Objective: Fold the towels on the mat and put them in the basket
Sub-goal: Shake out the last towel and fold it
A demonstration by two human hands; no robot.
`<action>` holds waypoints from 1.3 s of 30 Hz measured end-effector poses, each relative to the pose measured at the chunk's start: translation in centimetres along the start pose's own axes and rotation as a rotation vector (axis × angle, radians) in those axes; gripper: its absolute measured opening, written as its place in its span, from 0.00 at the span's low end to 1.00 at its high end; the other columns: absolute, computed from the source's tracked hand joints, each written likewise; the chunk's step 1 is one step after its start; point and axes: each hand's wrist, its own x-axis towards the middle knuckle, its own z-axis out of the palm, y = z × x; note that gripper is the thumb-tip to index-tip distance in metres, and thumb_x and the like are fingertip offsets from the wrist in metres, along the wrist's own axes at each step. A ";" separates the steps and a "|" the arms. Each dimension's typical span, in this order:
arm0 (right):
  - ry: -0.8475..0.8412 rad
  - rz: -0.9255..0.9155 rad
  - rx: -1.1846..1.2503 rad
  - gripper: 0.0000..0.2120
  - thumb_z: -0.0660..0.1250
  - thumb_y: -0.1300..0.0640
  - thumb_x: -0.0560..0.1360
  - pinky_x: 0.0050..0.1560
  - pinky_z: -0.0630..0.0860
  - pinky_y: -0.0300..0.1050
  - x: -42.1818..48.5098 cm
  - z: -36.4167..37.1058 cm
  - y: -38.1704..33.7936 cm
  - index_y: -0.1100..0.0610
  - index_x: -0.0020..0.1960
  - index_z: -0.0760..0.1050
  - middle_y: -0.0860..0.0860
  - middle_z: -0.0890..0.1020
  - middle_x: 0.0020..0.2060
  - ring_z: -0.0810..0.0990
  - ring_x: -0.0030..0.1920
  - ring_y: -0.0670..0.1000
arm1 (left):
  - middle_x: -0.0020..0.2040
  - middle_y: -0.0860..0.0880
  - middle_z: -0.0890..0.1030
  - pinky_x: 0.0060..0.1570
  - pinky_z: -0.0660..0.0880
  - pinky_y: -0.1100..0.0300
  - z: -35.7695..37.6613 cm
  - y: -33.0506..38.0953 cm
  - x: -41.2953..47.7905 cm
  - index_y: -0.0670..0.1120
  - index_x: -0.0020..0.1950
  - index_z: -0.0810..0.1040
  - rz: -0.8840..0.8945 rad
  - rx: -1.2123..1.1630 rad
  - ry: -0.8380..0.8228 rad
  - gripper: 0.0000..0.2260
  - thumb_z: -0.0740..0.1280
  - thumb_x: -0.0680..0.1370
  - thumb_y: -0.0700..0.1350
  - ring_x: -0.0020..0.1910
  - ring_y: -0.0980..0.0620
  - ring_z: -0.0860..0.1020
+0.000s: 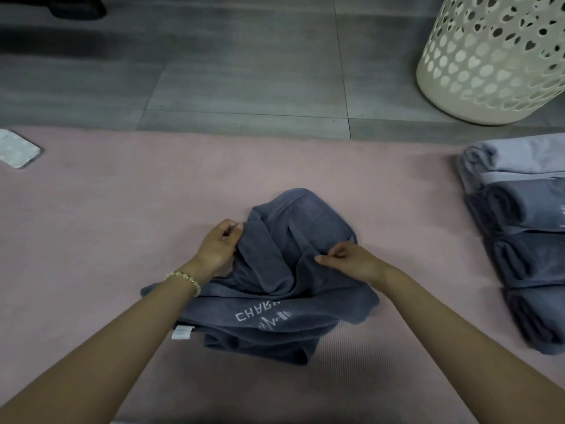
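Note:
A crumpled dark grey towel (284, 289) with white lettering and a small white tag lies on the pink mat (153, 209) in front of me. My left hand (218, 244), with a bead bracelet at the wrist, pinches the towel's edge on its left side. My right hand (348, 260) pinches a fold of the same towel a little to the right. A cream basket (489, 56) with heart-shaped holes stands on the floor at the far right, beyond the mat.
Several folded towels (526, 234), light grey at the back and dark grey nearer, are lined up on the mat's right side. A small white patterned cloth (18, 149) lies at the mat's far left edge. Grey tiled floor (244, 71) stretches beyond the mat.

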 end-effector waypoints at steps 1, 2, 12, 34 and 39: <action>-0.006 0.015 0.037 0.27 0.71 0.43 0.71 0.50 0.71 0.38 0.3 0.5 -0.5 0.60 0.61 0.73 0.50 0.76 0.53 0.74 0.54 0.48 | 0.38 0.47 0.75 0.46 0.74 0.55 0.2 0.2 -0.2 0.47 0.39 0.73 0.030 -0.046 -0.010 0.10 0.61 0.80 0.45 0.40 0.50 0.73; -0.006 0.032 0.064 0.30 0.71 0.44 0.71 0.52 0.68 0.37 0.6 1.1 -0.8 0.60 0.66 0.69 0.51 0.74 0.57 0.72 0.56 0.48 | 0.37 0.47 0.75 0.45 0.74 0.57 0.2 0.4 -0.3 0.47 0.38 0.73 0.066 -0.055 -0.018 0.10 0.63 0.80 0.45 0.38 0.53 0.74; -0.301 -0.174 0.752 0.17 0.65 0.50 0.76 0.61 0.74 0.43 -1.6 1.5 -3.9 0.58 0.61 0.77 0.52 0.82 0.57 0.80 0.59 0.50 | 0.37 0.44 0.70 0.36 0.71 0.63 -0.4 4.1 -1.6 0.43 0.44 0.69 0.218 -0.360 -0.105 0.10 0.57 0.82 0.47 0.37 0.53 0.69; -0.258 -0.343 0.591 0.14 0.60 0.54 0.80 0.67 0.71 0.47 -1.6 4.2 -7.4 0.57 0.62 0.76 0.52 0.81 0.58 0.78 0.61 0.50 | 0.46 0.46 0.81 0.45 0.76 0.57 0.8 4.4 -2.6 0.47 0.51 0.78 -0.077 -0.378 -0.277 0.11 0.68 0.75 0.53 0.45 0.50 0.79; -0.180 -0.399 0.714 0.09 0.60 0.56 0.80 0.59 0.74 0.43 -1.7 4.2 -7.9 0.60 0.51 0.77 0.53 0.83 0.50 0.80 0.55 0.49 | 0.48 0.44 0.78 0.48 0.71 0.58 0.6 5.8 -3.1 0.42 0.61 0.77 -0.076 -0.346 -0.391 0.22 0.60 0.78 0.58 0.47 0.48 0.75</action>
